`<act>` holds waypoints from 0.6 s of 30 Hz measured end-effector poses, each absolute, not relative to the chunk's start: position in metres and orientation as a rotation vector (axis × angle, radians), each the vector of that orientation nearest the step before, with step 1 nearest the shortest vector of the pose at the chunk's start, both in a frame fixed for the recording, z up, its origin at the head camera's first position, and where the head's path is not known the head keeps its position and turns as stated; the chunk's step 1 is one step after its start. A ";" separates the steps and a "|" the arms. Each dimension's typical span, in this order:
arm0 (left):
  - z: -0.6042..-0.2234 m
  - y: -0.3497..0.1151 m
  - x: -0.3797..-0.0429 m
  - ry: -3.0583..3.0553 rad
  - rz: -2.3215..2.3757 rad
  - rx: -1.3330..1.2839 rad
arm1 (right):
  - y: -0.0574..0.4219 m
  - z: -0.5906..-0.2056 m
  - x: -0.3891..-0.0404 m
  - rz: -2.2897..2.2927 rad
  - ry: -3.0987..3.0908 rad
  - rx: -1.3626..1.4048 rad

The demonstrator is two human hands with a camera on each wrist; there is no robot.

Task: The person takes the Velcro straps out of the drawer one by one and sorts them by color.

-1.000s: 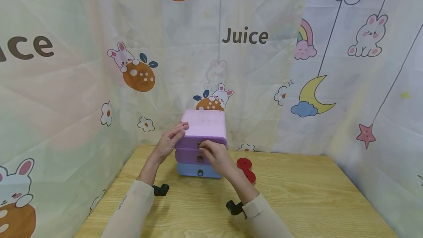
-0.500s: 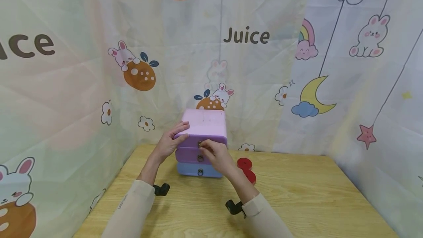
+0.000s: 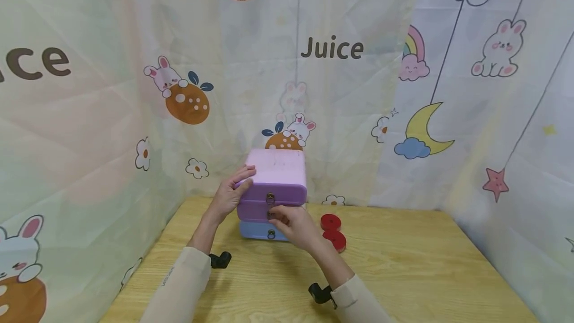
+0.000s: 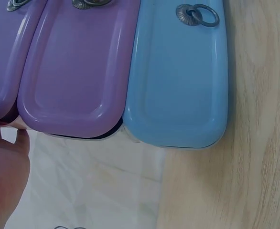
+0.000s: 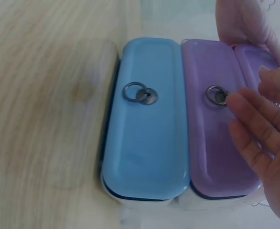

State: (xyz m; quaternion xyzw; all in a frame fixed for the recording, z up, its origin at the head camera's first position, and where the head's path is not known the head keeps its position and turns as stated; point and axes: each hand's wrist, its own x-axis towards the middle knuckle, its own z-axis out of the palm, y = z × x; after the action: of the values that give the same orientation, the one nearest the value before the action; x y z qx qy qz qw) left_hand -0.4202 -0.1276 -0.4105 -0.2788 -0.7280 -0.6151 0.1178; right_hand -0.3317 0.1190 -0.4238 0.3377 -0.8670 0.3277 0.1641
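Note:
A small drawer box with a pale pink top (image 3: 275, 166) stands on the table. Its upper drawer (image 3: 253, 192) and middle drawer (image 3: 251, 212) are purple; the lower drawer (image 3: 254, 230) is light blue. Each front carries a metal ring pull. My left hand (image 3: 227, 197) rests on the box's upper left edge, fingers on top and thumb near the front. At the middle drawer's ring pull (image 5: 216, 95) is my right hand (image 3: 295, 223), its fingers extended and fingertips beside or touching the ring. In the right wrist view the thumb stands apart from the fingers.
Two red discs (image 3: 331, 222) lie on the wooden table (image 3: 394, 258) right of the box, close behind my right wrist. Printed cloth curtains (image 3: 341, 108) hang behind and at both sides. Black mounts (image 3: 219, 259) stick out at both wrists.
My right hand has moved down from the upper drawer's ring pull to the middle one, uncovering the upper ring. The left hand stays at the box's upper left edge.

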 end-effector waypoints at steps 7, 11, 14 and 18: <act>-0.411 -0.129 -0.420 -2.127 -1.809 -0.797 | 0.121 -0.433 -0.330 0.757 -2.586 0.958; -0.410 -0.129 -0.418 -2.137 -1.825 -0.774 | 0.121 -0.439 -0.330 0.734 -2.625 0.932; -0.409 -0.129 -0.417 -2.141 -1.831 -0.766 | 0.120 -0.442 -0.331 0.733 -2.648 0.918; -0.408 -0.129 -0.416 -2.138 -1.822 -0.772 | 0.118 -0.445 -0.332 0.688 -2.663 0.912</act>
State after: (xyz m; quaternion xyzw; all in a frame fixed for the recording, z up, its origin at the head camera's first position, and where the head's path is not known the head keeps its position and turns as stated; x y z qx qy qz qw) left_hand -0.4162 -0.1290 -0.4081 -0.2634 -0.7291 -0.6213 0.1139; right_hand -0.3317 0.1184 -0.4447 0.3125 -0.9121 0.2358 0.1218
